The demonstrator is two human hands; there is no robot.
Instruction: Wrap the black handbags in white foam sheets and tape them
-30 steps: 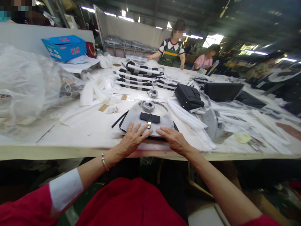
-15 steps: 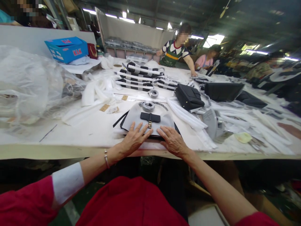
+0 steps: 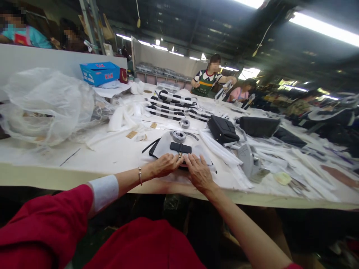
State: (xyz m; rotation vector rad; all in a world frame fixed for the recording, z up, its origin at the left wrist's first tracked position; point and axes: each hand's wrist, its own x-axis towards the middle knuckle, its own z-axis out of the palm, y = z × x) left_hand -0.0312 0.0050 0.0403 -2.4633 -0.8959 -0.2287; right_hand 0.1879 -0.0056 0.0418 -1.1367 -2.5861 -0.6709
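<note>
A black handbag lies flat before me, with a pale protective sheet over its front. Across the sheet sits a black tab with a gold-coloured clasp at its lower middle. My left hand is closed, its fingers curled in and the fingertips pinching at the clasp. Stretched out on the bag's lower right part, my right hand lies with its fingertips beside the clasp. Just beyond the tab rests a wrapped coil of strap. My hands hide the bag's near edge.
Black bags and white foam strips lie to the right, near a grey tape dispenser. Wrapped black straps are stacked behind. A plastic bag and a blue box stand left. A co-worker stands across the table.
My left hand has gone from spread flat on the bag to curled at the clasp. My right hand has moved in closer to it. The co-worker opposite has raised an arm, and my view has shifted.
</note>
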